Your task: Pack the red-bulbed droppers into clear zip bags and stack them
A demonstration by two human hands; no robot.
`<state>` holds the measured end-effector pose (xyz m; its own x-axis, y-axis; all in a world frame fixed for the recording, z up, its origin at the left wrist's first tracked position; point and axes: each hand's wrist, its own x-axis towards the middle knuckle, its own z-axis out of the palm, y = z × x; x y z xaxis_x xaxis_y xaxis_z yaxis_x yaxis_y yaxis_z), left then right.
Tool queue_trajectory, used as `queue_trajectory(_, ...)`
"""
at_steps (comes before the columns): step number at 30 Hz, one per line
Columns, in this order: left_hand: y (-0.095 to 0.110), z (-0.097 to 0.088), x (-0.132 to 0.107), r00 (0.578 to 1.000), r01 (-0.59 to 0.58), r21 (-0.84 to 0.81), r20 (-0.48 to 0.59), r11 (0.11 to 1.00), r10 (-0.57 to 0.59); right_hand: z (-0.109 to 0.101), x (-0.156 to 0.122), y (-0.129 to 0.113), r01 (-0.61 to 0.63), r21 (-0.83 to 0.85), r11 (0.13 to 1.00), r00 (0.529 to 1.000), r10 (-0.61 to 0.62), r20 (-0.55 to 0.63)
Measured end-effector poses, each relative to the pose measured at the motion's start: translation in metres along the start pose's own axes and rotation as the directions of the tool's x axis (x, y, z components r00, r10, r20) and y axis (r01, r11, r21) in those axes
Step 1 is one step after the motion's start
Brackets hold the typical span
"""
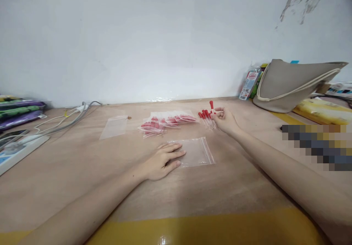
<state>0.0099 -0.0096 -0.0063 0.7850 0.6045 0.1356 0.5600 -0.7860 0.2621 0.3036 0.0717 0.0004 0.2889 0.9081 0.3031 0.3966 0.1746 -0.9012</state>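
My left hand (166, 160) lies flat with fingers spread, its fingertips resting on the left end of a clear zip-lock bag (195, 152). The bag lies flat, its zip edge toward the right. In my right hand (223, 120) a dropper with a red rubber bulb (211, 105) is pinched upright between the fingers. Just left of that hand several more red-bulbed droppers (205, 116) lie in a loose bunch. Behind the bag, a row of overlapping zip bags (154, 126) holds red-bulbed pieces. Farther left is a flat stack of clear bags (114, 127).
A white power strip (24, 151) with grey and white cables lies at the left, near purple and green packages (22, 111). At the right stand a grey bag (291, 85) with a rope handle and a plastic bottle (249, 83). Yellow tape (192, 228) runs along the front edge.
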Motion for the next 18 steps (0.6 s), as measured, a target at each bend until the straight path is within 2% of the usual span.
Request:
queue_trajectory(3, 0.000, 0.000, 0.001, 1.000, -0.008, -0.001, -0.012, 1.000, 0.008, -0.005, -0.031, -0.005, -0.111, 0.272, 0.956, 0.986, 0.072, 0.150)
queue_trajectory(6, 0.001, -0.001, 0.001, 1.000, 0.005, -0.002, -0.005, 1.000, -0.005, -0.013, -0.057, -0.004, -0.271, 0.387, 0.882, 0.950, 0.181, 0.252)
queue_trajectory(8, 0.001, -0.001, 0.001, 1.000, 0.010, -0.003, -0.002, 1.000, -0.010, -0.017, -0.065, 0.001, -0.307, 0.434, 0.847, 0.946, 0.220, 0.240)
queue_trajectory(13, -0.001, 0.002, 0.000, 1.000, -0.008, -0.003, -0.019, 1.000, 0.007, -0.016, -0.065, 0.014, -0.248, 0.472, 0.846, 0.969, 0.208, 0.137)
queue_trajectory(18, -0.001, 0.001, 0.000, 1.000, -0.010, -0.005, -0.015, 1.000, 0.010, -0.009, -0.070, 0.010, -0.251, 0.466, 0.849, 0.966, 0.193, 0.170)
